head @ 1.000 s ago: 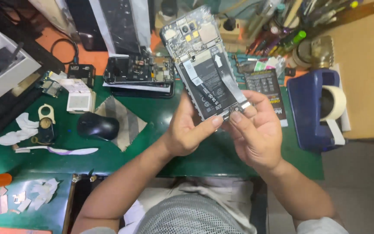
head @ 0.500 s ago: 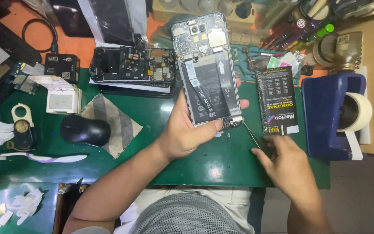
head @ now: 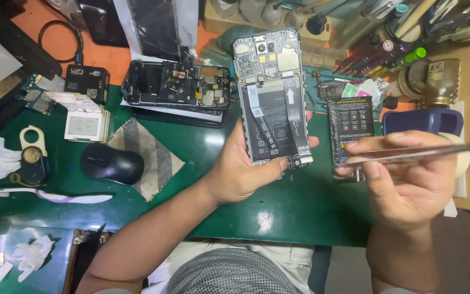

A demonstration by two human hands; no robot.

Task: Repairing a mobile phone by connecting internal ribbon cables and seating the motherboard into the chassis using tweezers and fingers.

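Centre of frame: left hand (head: 240, 174) is clamped on an opened grey smartphone w/ back cover off (head: 272, 98), thumb across the bottom edge, fingers behind and along the sides; phone is raised above the green work mat (head: 213, 141), top end toward the upper centre. Black battery, flex ribbon and bare circuit board are exposed, so it looks light and stiff but fragile; prob. best gripped by the frame edges only, not the ribbon or board. Right hand (head: 403, 185), lower right, pinches thin silver metal tweezers (head: 409, 153), tip pointing left, just beside the phone's bottom corner, not touching as far as I can tell. Slim steel, likely slippery, sharp-tipped. A flat black spare battery pack (head: 352, 122) lies on the mat behind the tweezers.
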